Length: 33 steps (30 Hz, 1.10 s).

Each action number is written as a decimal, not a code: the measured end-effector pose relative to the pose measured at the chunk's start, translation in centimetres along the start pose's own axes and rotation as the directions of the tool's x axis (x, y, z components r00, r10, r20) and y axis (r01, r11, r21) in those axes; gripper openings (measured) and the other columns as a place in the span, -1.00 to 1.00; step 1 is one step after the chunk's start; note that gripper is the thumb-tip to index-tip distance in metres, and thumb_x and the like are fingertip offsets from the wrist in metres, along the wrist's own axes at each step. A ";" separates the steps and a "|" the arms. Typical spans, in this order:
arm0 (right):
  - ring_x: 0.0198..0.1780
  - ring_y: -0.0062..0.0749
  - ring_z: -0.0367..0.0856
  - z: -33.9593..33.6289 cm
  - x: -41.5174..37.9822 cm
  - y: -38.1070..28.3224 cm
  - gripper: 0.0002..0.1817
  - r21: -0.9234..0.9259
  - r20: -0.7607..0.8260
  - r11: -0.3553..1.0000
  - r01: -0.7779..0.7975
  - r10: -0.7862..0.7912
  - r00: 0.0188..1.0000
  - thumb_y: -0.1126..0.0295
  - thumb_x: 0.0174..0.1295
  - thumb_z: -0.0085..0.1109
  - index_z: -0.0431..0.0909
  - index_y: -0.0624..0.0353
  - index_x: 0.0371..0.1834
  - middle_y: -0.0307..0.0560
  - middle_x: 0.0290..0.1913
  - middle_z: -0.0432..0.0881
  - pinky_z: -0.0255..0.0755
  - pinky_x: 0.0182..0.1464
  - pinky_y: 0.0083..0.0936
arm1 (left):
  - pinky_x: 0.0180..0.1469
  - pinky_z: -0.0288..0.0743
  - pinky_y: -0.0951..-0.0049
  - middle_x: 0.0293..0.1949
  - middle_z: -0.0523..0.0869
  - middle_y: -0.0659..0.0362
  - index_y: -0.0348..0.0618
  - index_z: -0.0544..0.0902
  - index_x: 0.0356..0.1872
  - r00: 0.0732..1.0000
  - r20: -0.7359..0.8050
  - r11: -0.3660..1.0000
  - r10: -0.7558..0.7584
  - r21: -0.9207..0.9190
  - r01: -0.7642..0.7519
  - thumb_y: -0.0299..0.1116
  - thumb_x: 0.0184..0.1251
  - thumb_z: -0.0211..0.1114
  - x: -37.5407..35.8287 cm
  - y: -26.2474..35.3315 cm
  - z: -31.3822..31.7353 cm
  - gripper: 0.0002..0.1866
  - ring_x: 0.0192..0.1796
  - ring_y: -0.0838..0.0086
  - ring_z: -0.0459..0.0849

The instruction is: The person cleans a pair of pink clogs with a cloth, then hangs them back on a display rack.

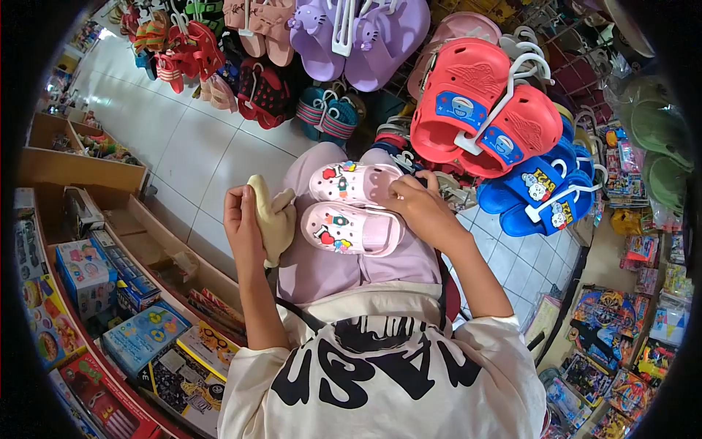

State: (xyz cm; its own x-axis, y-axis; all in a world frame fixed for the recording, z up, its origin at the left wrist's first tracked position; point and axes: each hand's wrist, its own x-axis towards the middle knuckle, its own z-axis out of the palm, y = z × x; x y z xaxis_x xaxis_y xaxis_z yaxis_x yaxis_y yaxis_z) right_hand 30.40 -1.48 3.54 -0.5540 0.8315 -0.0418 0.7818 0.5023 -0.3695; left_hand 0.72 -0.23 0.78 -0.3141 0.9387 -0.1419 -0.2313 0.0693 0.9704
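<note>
A pair of pale pink clogs (352, 230) with colourful charms lies side by side on my lap, toes toward the left. My right hand (420, 208) has its fingers bent over the heel end of the upper clog. At the left, my left hand (245, 219) pinches a pale yellow cloth (274, 223) between thumb and fingers, beside my knee and apart from the clogs.
Red clogs (468, 95), blue sandals (537, 186) and purple slippers (395, 44) hang on racks ahead and to the right. Boxed goods (142, 333) fill shelves at the left. Packaged toys (607, 314) line the right side. Tiled floor (205, 146) shows ahead.
</note>
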 end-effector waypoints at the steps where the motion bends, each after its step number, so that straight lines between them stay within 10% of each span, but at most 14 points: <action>1: 0.24 -0.32 0.37 0.2 -0.2 0.3 -0.70 0.008 -0.040 1.000 -0.017 0.017 0.999 0.48 0.18 0.01 0.67 0.03 -0.08 -0.14 0.12 0.54 0.03 0.32 -0.12 | -0.27 0.33 0.71 -0.36 0.54 0.37 -0.10 0.52 -0.27 1.000 0.012 1.000 0.018 0.017 -0.018 -0.28 0.48 0.14 0.1 0.1 0.0 -0.85 -0.33 0.76 0.43; 10: 0.28 -0.10 0.35 0.8 -0.8 0.1 -0.41 0.467 -0.257 0.883 -0.051 0.191 0.947 0.35 0.14 0.31 0.40 0.15 0.28 0.02 0.20 0.40 0.20 0.33 -0.21 | -0.12 0.39 0.60 -0.28 0.59 0.26 -0.21 0.59 -0.26 0.939 0.260 0.938 0.223 0.207 -0.280 -0.39 0.39 0.23 0.6 1.7 3.3 -0.90 -0.23 0.60 0.53; 14: 0.28 -0.08 0.36 2.4 2.3 0.3 -0.35 0.378 -0.348 0.925 -0.020 0.162 0.923 0.21 0.09 0.37 0.40 0.11 0.27 0.03 0.29 0.39 0.20 0.32 -0.20 | 0.18 0.27 0.23 -0.09 0.56 0.13 -0.01 0.77 -0.20 0.617 0.739 0.349 0.271 0.522 -0.778 -0.31 0.08 0.46 2.1 0.2 6.9 -0.78 0.07 0.23 0.44; 17: 0.28 -0.10 0.36 2.8 2.8 0.9 -0.28 0.442 -0.149 0.889 -0.115 0.200 0.968 0.15 0.02 0.43 0.40 0.09 0.27 -0.02 0.26 0.43 0.21 0.31 -0.20 | 0.20 0.22 0.24 -0.04 0.51 0.14 0.12 0.80 -0.19 0.653 0.752 0.701 0.088 0.419 -0.577 -0.25 0.00 0.52 3.6 -4.0 5.7 -0.72 0.12 0.24 0.38; 25: 0.26 -0.13 0.39 3.8 2.1 0.7 -0.27 0.389 -0.249 0.917 -0.087 0.196 0.949 0.16 -0.05 0.46 0.43 0.06 0.25 -0.08 0.23 0.47 0.24 0.29 -0.25 | 0.12 0.35 0.33 -0.09 0.49 0.12 -0.08 0.79 -0.25 0.543 0.838 0.807 0.050 0.286 -0.516 -0.39 -0.02 0.53 4.5 -4.1 1.9 -0.76 0.07 0.26 0.46; 30: 0.24 -0.14 0.41 3.9 2.4 0.9 -0.28 0.404 -0.258 0.912 -0.071 0.188 0.948 0.19 -0.03 0.45 0.42 0.06 0.26 -0.07 0.23 0.47 0.25 0.28 -0.27 | 0.02 0.42 0.34 -0.16 0.53 0.11 -0.05 0.79 -0.24 0.704 0.693 0.742 0.153 0.389 -0.545 -0.38 -0.03 0.53 4.6 -1.9 1.7 -0.75 -0.02 0.29 0.51; 33: 0.23 -0.14 0.41 4.0 2.6 0.7 -0.29 0.407 -0.246 0.908 -0.101 0.216 0.945 0.19 0.00 0.43 0.41 0.05 0.28 -0.06 0.22 0.48 0.26 0.28 -0.28 | 0.03 0.44 0.29 -0.14 0.55 0.11 -0.03 0.79 -0.22 0.565 0.762 0.645 0.317 0.264 -0.717 -0.36 -0.03 0.52 4.1 -1.6 4.1 -0.73 -0.02 0.26 0.54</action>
State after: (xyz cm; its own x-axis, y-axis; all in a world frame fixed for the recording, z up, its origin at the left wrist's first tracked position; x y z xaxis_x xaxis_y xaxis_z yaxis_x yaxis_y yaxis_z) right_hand 28.41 0.11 -0.53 -0.2842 0.9525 0.1091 0.6493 0.2749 -0.7091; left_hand 3.61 4.87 -0.49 0.4503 0.8098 0.3760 0.3197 -0.5394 0.7790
